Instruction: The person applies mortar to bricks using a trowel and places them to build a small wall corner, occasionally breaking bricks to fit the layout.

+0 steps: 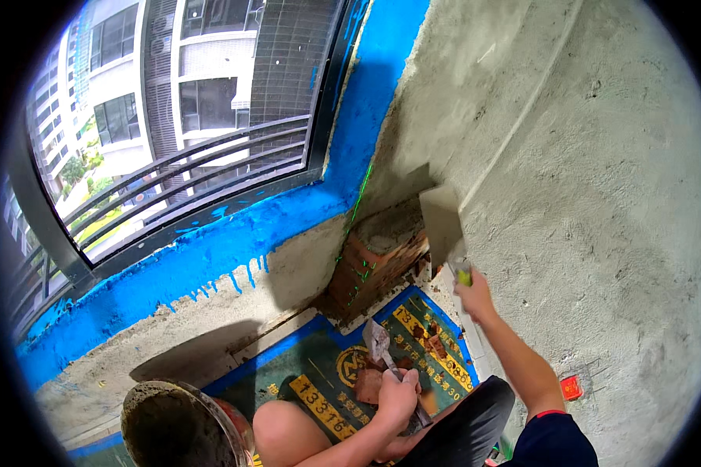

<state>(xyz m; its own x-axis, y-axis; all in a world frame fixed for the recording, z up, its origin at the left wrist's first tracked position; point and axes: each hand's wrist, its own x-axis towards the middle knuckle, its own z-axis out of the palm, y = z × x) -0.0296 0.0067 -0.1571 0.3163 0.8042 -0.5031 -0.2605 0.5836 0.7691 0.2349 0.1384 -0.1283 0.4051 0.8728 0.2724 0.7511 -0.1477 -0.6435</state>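
In the lower middle, my left hand [401,401] is closed round the handle of a small trowel [378,341], its blade smeared with grey. A broken brick [368,381] lies beside it on the printed green floor sheet [327,401]. My right hand [473,294], raised at right, grips a wide flat metal blade [444,218] by its yellow-green handle, held against or close to the plastered wall where a short brick column [366,272] stands in the corner, mortar on its top.
A bucket [179,428] of grey mortar stands at lower left. A blue-coated sill [288,218] runs below a railed window [171,117]. The rough wall [599,194] fills the right, with a red box [570,387] low down. More brick rubble [432,342] lies by the corner.
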